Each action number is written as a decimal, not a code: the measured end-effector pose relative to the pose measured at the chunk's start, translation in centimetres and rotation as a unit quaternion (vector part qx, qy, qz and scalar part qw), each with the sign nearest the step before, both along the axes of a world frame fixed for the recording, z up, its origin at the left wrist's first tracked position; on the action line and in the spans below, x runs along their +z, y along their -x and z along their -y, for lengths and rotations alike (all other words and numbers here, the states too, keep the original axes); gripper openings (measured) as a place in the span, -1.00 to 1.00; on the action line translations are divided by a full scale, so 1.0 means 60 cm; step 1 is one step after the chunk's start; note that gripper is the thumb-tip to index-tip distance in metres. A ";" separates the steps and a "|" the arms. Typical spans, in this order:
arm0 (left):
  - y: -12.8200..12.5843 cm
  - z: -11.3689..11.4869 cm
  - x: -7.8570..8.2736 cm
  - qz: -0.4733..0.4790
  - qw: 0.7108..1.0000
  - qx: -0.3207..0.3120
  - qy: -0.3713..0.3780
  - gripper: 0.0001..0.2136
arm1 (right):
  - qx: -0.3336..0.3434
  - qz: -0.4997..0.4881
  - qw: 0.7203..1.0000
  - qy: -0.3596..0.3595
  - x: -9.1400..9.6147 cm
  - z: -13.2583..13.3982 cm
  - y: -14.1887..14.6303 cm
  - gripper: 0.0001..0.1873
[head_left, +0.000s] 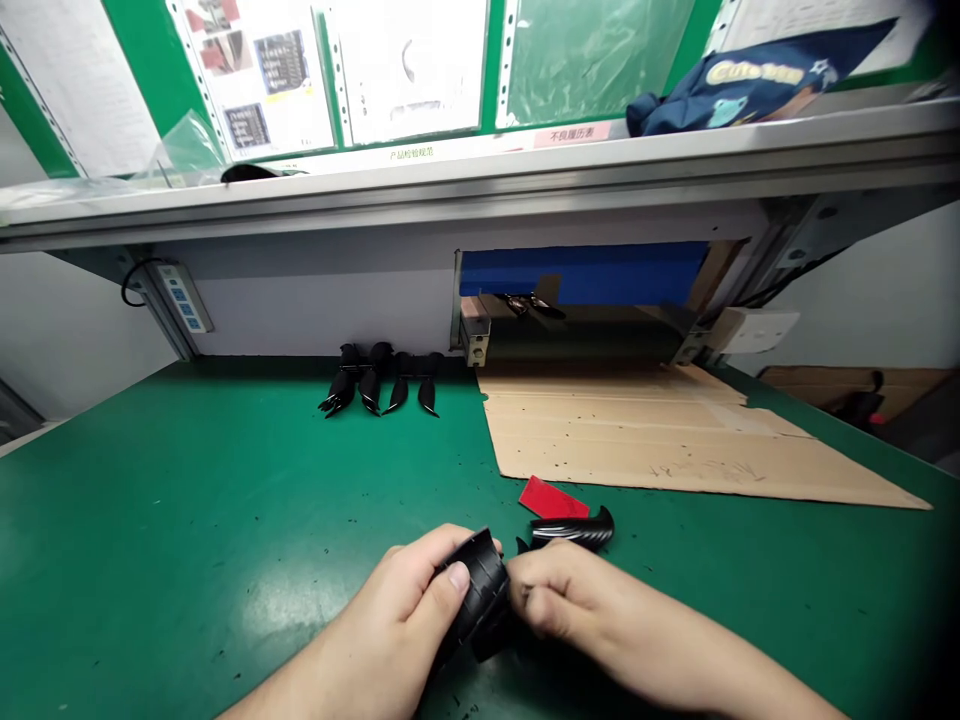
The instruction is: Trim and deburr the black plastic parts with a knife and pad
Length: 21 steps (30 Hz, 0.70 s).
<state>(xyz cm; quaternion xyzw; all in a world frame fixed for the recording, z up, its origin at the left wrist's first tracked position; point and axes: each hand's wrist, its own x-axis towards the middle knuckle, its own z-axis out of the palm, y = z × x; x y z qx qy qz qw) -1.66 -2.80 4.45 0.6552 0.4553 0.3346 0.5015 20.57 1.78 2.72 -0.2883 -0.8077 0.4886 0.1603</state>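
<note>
A curved black ribbed plastic piece sits between the person's two hands, low in the view. The left hand closes on it from the left, with the thumb pressed on its front face. The right hand is curled and pinches its right edge, so both hands are almost closed and have hold of it.

Under the hands is a green work mat, and a cardboard sheet lies on it. Just in front of the cardboard sheet are a red tag and a second black ribbed piece, near the right hand. To the left of the sheet stands a row of black curved parts. Above the sheet, a metal shelf carries a dark blue bag.
</note>
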 end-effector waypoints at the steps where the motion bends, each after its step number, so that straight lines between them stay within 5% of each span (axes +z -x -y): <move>1: 0.001 0.000 -0.001 0.010 1.000 0.004 0.001 -0.73 | -0.012 -0.030 0.999 0.017 0.005 -0.001 -0.005 -0.33; 6: 0.004 -0.002 -0.007 0.045 0.996 -0.013 0.078 -0.67 | -0.135 -0.025 0.988 -0.072 0.008 -0.011 -0.014 -0.46; 10: 0.004 -0.008 -0.009 0.043 0.998 -0.007 0.049 -0.72 | -0.227 0.004 0.958 -0.173 0.003 -0.002 -0.008 -0.53; 13: 0.003 -0.012 -0.016 0.024 0.996 -0.016 0.081 -0.69 | -0.171 -0.032 0.938 -0.301 0.004 0.013 0.000 -0.75; 16: 0.001 -0.013 -0.032 0.042 0.991 -0.037 0.125 -0.58 | -0.042 0.055 0.905 -0.420 -0.002 0.028 0.017 -0.90; 21: -0.001 -0.014 -0.057 0.058 0.988 -0.030 0.142 -0.37 | -0.003 0.133 0.895 -0.426 0.002 0.032 0.035 -0.84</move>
